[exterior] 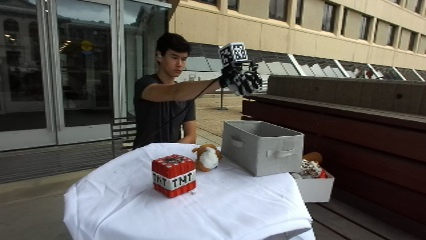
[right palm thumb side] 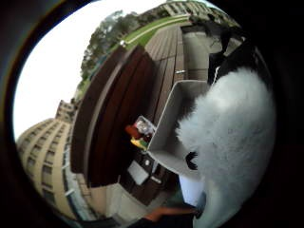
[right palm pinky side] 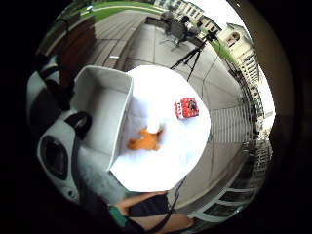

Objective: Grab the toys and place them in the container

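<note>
My gloved right hand (exterior: 232, 76) is raised high over the grey fabric container (exterior: 261, 146), gripping a fluffy white-and-black plush toy (exterior: 248, 83). That plush fills the thumb side view (right palm thumb side: 232, 137) and shows beside the container (right palm pinky side: 105, 112) in the little finger side view (right palm pinky side: 53, 146). The container's inside looks empty. On the white tablecloth (exterior: 219, 210) stand a red TNT cube (exterior: 174, 175) and an orange-and-white plush (exterior: 208, 157). From above, the cube (right palm pinky side: 186, 108) sits apart from the container and the orange plush (right palm pinky side: 145, 140) lies close to its wall.
A dark wooden bench (exterior: 359, 120) runs behind the table. On it, right beside the table, sits a small white box (exterior: 313, 187) with a few other toys. The round table's edges (right palm pinky side: 161, 183) fall away on all sides. A tripod (right palm pinky side: 192, 53) stands farther off.
</note>
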The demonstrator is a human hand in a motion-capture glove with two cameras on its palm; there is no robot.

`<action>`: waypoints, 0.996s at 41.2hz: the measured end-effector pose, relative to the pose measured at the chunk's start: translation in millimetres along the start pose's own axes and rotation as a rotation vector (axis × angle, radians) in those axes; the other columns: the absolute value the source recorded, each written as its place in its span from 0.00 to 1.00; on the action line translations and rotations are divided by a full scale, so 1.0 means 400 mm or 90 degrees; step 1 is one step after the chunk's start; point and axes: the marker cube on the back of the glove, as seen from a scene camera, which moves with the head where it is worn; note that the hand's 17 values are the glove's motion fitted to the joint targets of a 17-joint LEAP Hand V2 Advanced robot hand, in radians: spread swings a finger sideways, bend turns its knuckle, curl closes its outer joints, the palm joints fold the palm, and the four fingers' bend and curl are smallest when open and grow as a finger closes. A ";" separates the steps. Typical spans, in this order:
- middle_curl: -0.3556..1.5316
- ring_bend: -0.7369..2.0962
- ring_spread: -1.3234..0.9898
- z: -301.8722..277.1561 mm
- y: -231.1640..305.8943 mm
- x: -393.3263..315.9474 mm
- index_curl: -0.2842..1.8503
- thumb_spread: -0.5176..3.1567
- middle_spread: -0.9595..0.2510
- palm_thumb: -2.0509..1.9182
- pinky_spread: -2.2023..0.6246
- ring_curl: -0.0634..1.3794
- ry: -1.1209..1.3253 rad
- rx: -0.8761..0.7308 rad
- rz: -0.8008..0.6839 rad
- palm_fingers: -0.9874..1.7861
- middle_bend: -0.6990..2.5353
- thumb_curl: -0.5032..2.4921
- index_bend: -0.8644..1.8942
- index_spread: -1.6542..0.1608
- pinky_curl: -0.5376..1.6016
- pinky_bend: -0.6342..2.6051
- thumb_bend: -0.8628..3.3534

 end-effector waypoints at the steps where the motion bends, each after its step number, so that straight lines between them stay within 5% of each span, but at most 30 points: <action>1: 0.45 0.60 0.38 0.007 -0.001 -0.011 0.31 0.34 0.43 0.68 0.61 0.36 -0.006 -0.003 -0.005 0.71 0.34 0.41 0.42 0.71 0.43 0.49 0.26; 11: 0.46 0.62 0.39 0.082 -0.021 -0.021 0.29 0.40 0.44 0.62 0.61 0.37 -0.014 -0.061 -0.004 0.73 0.33 0.38 0.36 0.71 0.42 0.48 0.21; 17: 0.44 0.60 0.42 0.057 -0.013 0.004 0.27 0.40 0.56 0.51 0.65 0.38 -0.015 -0.058 -0.024 0.51 0.26 0.33 0.32 0.71 0.46 0.56 0.17; 26: 0.41 0.52 0.50 0.001 -0.002 0.139 0.24 0.39 0.70 0.48 0.72 0.31 0.060 -0.052 -0.021 0.33 0.27 0.30 0.34 0.73 0.48 0.62 0.18; 41: 0.40 0.44 0.56 0.108 0.091 0.397 0.20 0.38 0.77 0.48 0.79 0.25 0.075 -0.110 -0.003 0.27 0.27 0.27 0.33 0.75 0.45 0.63 0.18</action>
